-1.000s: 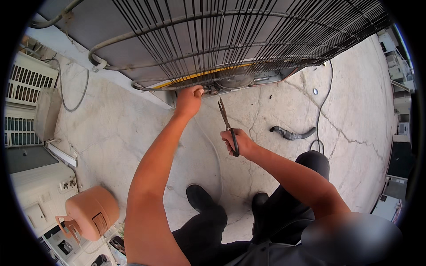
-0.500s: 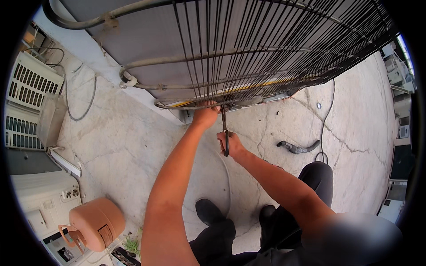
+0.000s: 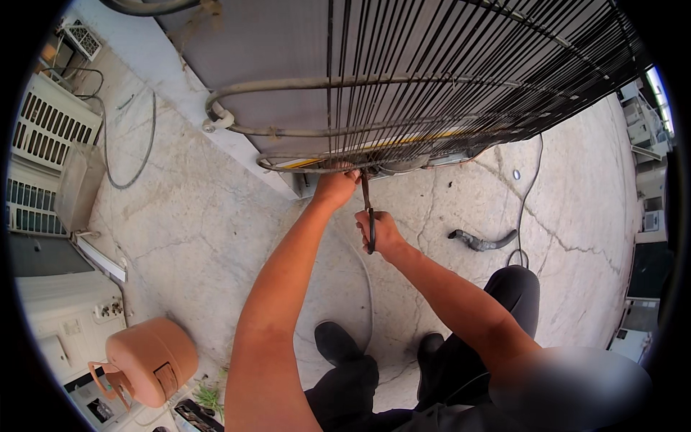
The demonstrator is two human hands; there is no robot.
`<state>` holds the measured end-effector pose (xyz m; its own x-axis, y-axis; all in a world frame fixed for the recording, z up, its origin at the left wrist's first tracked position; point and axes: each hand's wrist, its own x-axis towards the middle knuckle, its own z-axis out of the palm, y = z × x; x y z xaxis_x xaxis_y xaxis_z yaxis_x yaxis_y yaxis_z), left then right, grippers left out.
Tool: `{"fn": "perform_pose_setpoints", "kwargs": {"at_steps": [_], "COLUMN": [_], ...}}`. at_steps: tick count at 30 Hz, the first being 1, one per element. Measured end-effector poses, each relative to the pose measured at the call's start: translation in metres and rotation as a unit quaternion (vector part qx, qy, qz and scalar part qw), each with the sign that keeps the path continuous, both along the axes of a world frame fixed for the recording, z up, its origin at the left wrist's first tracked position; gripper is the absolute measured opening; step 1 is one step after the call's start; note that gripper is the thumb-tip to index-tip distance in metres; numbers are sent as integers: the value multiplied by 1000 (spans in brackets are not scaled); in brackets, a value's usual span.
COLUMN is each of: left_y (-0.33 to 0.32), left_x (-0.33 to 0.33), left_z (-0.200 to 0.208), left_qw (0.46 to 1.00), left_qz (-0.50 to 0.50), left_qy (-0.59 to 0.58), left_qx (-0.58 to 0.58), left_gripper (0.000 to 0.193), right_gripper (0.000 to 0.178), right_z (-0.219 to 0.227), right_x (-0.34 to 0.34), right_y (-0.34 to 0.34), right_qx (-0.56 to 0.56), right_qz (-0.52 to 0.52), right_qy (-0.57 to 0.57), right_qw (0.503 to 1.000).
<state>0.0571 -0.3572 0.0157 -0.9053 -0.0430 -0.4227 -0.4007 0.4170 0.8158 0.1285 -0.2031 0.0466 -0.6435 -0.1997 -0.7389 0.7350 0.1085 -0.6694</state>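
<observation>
The back of a refrigerator (image 3: 266,54) fills the top, covered by a black wire condenser grid (image 3: 432,86) with bent tubing. At its lower edge my left hand (image 3: 337,189) is closed, fingertips in by the lowest tube; what they grip is hidden. My right hand (image 3: 379,234) is wrapped around the dark handles of a pair of pliers (image 3: 366,193), just right of and below the left. The pliers point up into the refrigerator's bottom compartment, and their jaw tips are lost in shadow beside my left fingers.
On the cracked concrete floor lie a dark bent hose piece (image 3: 481,240), a black cord (image 3: 531,194) and a grey cable (image 3: 368,281). An orange gas cylinder (image 3: 155,356) lies at lower left. White air-conditioner units (image 3: 54,126) line the left side; more appliances stand far right.
The view has shifted slightly, so the refrigerator's tubing sits a little farther right and up. Both hands keep their places, with the pliers still in the right.
</observation>
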Motion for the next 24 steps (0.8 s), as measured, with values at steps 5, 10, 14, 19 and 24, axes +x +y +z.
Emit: {"fn": "perform_pose_setpoints", "kwargs": {"at_steps": [5,10,14,19,24], "left_y": [2,-15,-10,-21,-26], "left_x": [-2,0,2,10,16], "left_z": [6,-21,10,30,14], "left_qw": [999,999,973,959,970], "left_qz": [-23,-24,25,-55,-31], "left_qy": [35,28,-113,-137,-98], "left_qx": [-30,13,202,243,221], "left_gripper": [31,31,40,63,63], "right_gripper": [32,35,29,31,31], "right_z": [-23,-7,12,21,26], "right_x": [-2,12,21,20,21], "right_y": [0,-1,24,34,38], "right_qx": [109,31,-91,-234,-253], "right_qz": [48,66,50,103,141], "right_qy": [73,25,-112,-162,-160], "right_qw": [990,997,988,953,944]}}
